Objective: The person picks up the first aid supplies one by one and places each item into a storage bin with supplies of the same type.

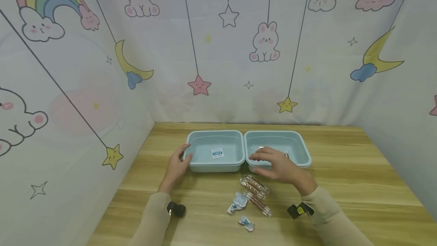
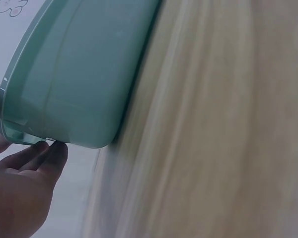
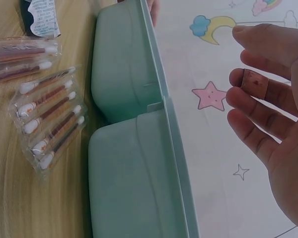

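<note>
Two light blue plastic basins stand side by side. My left hand [image 1: 177, 166] grips the left end of the left basin [image 1: 215, 168]; in the left wrist view its fingers [image 2: 53, 153] touch the basin's end wall beneath the rim. A small white-and-blue packet [image 1: 217, 153] lies flat inside this basin. Over the near rim of the right basin [image 1: 304, 147], my right hand [image 1: 278, 164] hovers with fingers spread and nothing between them; a bandage [image 3: 254, 84] wraps one finger. Some thin pale items [image 1: 286, 154] show inside the right basin, partly hidden by that hand.
In front of the basins lie clear-wrapped packs of brown-stemmed cotton swabs [image 1: 254, 186], one more swab pack [image 1: 258, 203] touching them. Nearer are two crumpled white-and-blue packets, a larger one [image 1: 238, 203] and a smaller one [image 1: 246, 223]. A printed curtain [image 1: 232, 105] hangs behind the wooden table [image 1: 345, 185].
</note>
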Motion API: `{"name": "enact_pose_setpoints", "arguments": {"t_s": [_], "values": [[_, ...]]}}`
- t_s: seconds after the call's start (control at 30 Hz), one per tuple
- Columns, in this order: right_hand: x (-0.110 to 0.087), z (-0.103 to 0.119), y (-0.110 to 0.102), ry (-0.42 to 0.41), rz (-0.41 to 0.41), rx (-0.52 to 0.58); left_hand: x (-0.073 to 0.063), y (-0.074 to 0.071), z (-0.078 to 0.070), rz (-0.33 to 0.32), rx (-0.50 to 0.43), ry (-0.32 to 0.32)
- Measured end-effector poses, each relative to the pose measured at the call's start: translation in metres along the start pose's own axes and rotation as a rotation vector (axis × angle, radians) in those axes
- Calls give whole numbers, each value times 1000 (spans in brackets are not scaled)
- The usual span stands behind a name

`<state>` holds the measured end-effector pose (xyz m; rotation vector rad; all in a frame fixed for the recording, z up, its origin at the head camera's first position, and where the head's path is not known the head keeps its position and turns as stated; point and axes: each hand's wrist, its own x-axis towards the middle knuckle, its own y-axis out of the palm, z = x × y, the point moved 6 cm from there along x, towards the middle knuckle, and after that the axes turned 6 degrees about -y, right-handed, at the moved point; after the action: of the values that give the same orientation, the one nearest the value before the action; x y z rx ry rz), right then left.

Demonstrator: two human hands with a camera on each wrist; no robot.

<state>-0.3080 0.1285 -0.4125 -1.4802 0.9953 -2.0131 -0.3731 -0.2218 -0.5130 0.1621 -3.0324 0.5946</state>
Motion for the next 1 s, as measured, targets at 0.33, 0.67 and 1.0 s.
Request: {"name": "enact_pose_setpoints", "arguments": {"t_s": [0.33, 0.67, 1.0], "values": [[-3, 3, 13, 46, 73, 22, 2, 0, -1, 7, 4, 12], [-2, 4, 23, 26, 50, 68, 2, -2, 2, 5, 0, 3], [-9, 3, 29, 79, 62, 93, 1, 1, 4, 40, -25, -17]]}}
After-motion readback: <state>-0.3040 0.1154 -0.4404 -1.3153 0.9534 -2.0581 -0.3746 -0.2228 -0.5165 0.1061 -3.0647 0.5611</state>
